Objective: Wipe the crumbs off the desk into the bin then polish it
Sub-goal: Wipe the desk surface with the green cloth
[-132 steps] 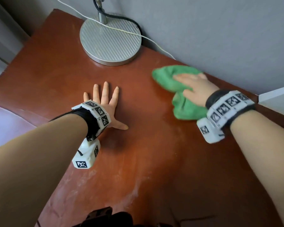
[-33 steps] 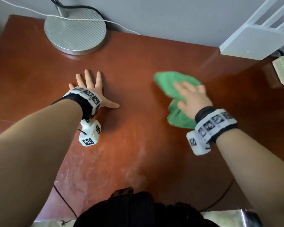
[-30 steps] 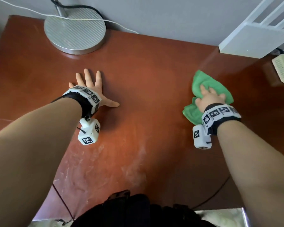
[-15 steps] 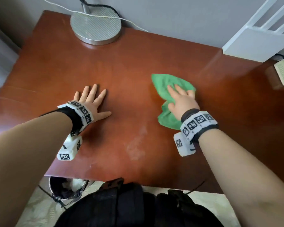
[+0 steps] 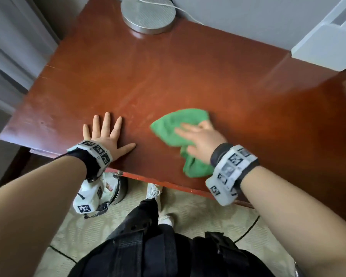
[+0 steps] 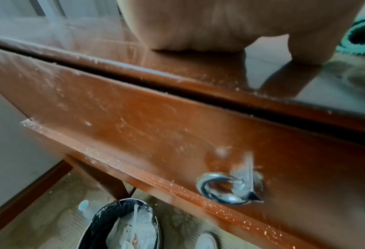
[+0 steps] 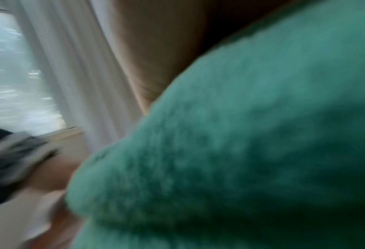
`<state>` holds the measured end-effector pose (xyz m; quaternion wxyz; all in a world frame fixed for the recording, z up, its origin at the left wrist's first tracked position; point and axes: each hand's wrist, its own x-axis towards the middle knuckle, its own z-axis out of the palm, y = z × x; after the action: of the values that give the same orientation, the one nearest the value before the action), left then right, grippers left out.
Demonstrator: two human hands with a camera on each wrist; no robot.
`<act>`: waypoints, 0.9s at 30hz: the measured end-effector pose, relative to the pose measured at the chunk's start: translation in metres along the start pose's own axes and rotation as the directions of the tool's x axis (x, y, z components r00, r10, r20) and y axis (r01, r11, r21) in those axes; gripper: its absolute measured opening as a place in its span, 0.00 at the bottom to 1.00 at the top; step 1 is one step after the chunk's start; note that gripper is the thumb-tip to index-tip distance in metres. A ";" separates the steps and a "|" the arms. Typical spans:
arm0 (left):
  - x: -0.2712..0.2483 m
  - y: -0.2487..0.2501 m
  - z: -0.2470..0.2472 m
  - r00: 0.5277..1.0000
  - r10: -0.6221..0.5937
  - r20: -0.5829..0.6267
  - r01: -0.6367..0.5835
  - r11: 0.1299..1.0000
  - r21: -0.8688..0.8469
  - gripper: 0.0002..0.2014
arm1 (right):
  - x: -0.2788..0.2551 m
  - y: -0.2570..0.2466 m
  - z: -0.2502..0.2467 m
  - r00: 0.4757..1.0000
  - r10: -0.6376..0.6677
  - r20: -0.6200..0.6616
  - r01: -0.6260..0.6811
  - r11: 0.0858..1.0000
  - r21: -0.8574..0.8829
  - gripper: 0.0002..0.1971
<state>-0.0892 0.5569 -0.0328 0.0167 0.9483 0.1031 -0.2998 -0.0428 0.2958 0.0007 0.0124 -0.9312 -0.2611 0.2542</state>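
My right hand [image 5: 200, 138] presses a green microfibre cloth [image 5: 178, 122] flat on the red-brown desk [image 5: 168, 72], close to the front edge, with the fingers stretched out over it. The same cloth [image 7: 241, 151] fills the blurred right wrist view. To its left, my left hand [image 5: 106, 134] lies flat with fingers spread on the desk and holds nothing. Pale crumbs [image 6: 198, 79] dot the desk's front edge and the drawer ledge. A bin [image 6: 124, 224] with a black liner stands on the floor under the front left of the desk, partly hidden [image 5: 119, 188] by my left wrist.
A round metal lamp base [image 5: 148, 15] with a white cable sits at the back of the desk. A white slatted piece [image 5: 324, 45] overhangs the back right corner. The drawer front carries a metal ring handle [image 6: 226, 190]. My shoe [image 6: 205, 240] is beside the bin.
My right hand has swept the cloth from the right side leftwards and nearer to the front edge. The left hand stays flat. The view has pulled back, showing floor and bin.
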 end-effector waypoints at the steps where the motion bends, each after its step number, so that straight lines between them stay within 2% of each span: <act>1: 0.000 0.000 0.000 1.000 0.001 0.011 -0.001 1.000 0.004 0.46 | 0.001 0.019 -0.003 0.987 0.153 -0.039 -0.152 0.988 0.031 0.32; 2: 0.000 -0.001 -0.001 1.000 0.005 0.020 -0.005 1.000 0.007 0.46 | -0.001 0.036 -0.006 0.941 0.335 -0.042 -0.331 0.940 0.088 0.32; 3: 0.000 0.000 -0.002 1.000 0.008 0.026 -0.008 1.000 0.004 0.47 | -0.003 0.049 -0.008 0.870 0.493 -0.013 -0.487 0.863 0.134 0.31; 4: 0.001 -0.001 -0.003 0.999 0.009 0.032 -0.009 1.000 0.001 0.47 | -0.006 0.054 -0.007 0.808 0.589 0.020 -0.585 0.796 0.155 0.31; 5: 0.001 -0.001 -0.004 0.999 0.010 0.040 -0.010 1.000 0.000 0.47 | -0.009 0.050 -0.004 0.786 0.618 0.030 -0.615 0.775 0.147 0.30; 6: 0.001 -0.001 -0.005 0.999 0.010 0.047 -0.010 1.000 -0.001 0.47 | -0.011 0.039 0.001 0.807 0.591 0.009 -0.587 0.800 0.124 0.30; 7: 0.001 -0.001 -0.005 0.999 0.008 0.049 -0.008 1.000 -0.002 0.47 | -0.014 0.024 0.006 0.859 0.512 -0.031 -0.507 0.856 0.100 0.30; 9: 0.000 0.000 -0.006 0.999 0.009 0.043 -0.009 1.000 -0.003 0.47 | -0.023 -0.012 0.019 0.960 0.269 -0.083 -0.265 0.963 0.050 0.31; 10: -0.001 0.000 -0.006 0.999 0.010 0.037 -0.010 1.000 -0.005 0.47 | -0.028 -0.030 0.025 0.990 0.125 -0.071 -0.124 0.992 0.018 0.31; 12: 0.000 0.000 -0.006 1.000 0.007 0.027 -0.007 1.000 -0.006 0.46 | -0.039 -0.058 0.030 0.991 -0.127 0.051 0.128 0.991 -0.030 0.31; 13: 0.000 0.000 -0.006 1.000 0.006 0.026 -0.006 1.000 -0.003 0.46 | -0.044 -0.063 0.031 0.976 -0.193 0.106 0.197 0.980 -0.036 0.30; 14: 0.000 -0.001 -0.006 1.000 0.007 0.028 -0.007 1.000 0.001 0.46 | -0.048 -0.060 0.030 0.973 -0.204 0.105 0.209 0.978 -0.030 0.30; 15: -0.001 -0.001 -0.005 0.999 0.008 0.032 -0.008 1.000 0.003 0.46 | -0.053 -0.051 0.028 0.987 -0.154 0.053 0.155 0.988 -0.026 0.31; 16: -0.001 -0.001 -0.005 0.999 0.009 0.033 -0.009 1.000 0.006 0.46 | -0.057 -0.036 0.027 0.999 -0.045 -0.025 0.045 0.999 -0.022 0.31; 17: -0.001 0.000 -0.005 0.999 0.009 0.032 -0.009 1.000 0.008 0.46 | -0.062 -0.017 0.026 0.989 0.109 -0.101 -0.111 0.994 -0.009 0.31; 18: -0.001 0.000 -0.004 1.000 0.006 0.028 -0.007 1.000 0.010 0.46 | -0.068 0.004 0.026 0.948 0.286 -0.141 -0.286 0.958 0.018 0.31; 19: -0.001 0.000 -0.005 1.000 0.004 0.024 -0.004 1.000 0.010 0.46 | -0.074 0.025 0.027 0.877 0.465 -0.121 -0.463 0.885 0.047 0.31; 20: -0.001 0.000 -0.005 1.000 0.003 0.021 -0.003 1.000 0.013 0.46 | -0.081 0.041 0.027 0.781 0.622 -0.054 -0.617 0.783 0.079 0.31; 21: -0.001 0.000 -0.004 1.000 0.002 0.021 -0.002 1.000 0.018 0.46 | -0.086 0.052 0.030 0.682 0.731 0.015 -0.728 0.676 0.115 0.30; 22: -0.001 0.000 -0.004 1.000 0.000 0.021 0.000 1.000 0.022 0.47 | -0.088 0.057 0.034 0.603 0.795 0.059 -0.793 0.590 0.153 0.30; 23: 0.000 0.000 -0.003 1.000 -0.002 0.023 0.001 1.000 0.025 0.47 | -0.087 0.056 0.038 0.566 0.822 0.070 -0.817 0.548 0.179 0.30; 24: 0.001 -0.001 -0.003 1.000 -0.004 0.021 0.003 1.000 0.025 0.47 | -0.084 0.049 0.040 0.578 0.814 0.049 -0.806 0.562 0.186 0.30; 25: 0.002 -0.001 -0.002 1.000 -0.003 0.016 0.003 1.000 0.023 0.47 | -0.079 0.038 0.042 0.631 0.776 0.010 -0.765 0.619 0.178 0.31; 27: 0.002 0.000 -0.002 1.000 0.002 0.005 -0.002 1.000 0.017 0.47 | -0.068 0.004 0.045 0.792 0.605 -0.084 -0.594 0.795 0.127 0.32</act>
<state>-0.0863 0.5577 -0.0328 0.0094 0.9478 0.0995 -0.3029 -0.1122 0.2535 -0.0072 -0.0095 -0.9777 0.0609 0.2007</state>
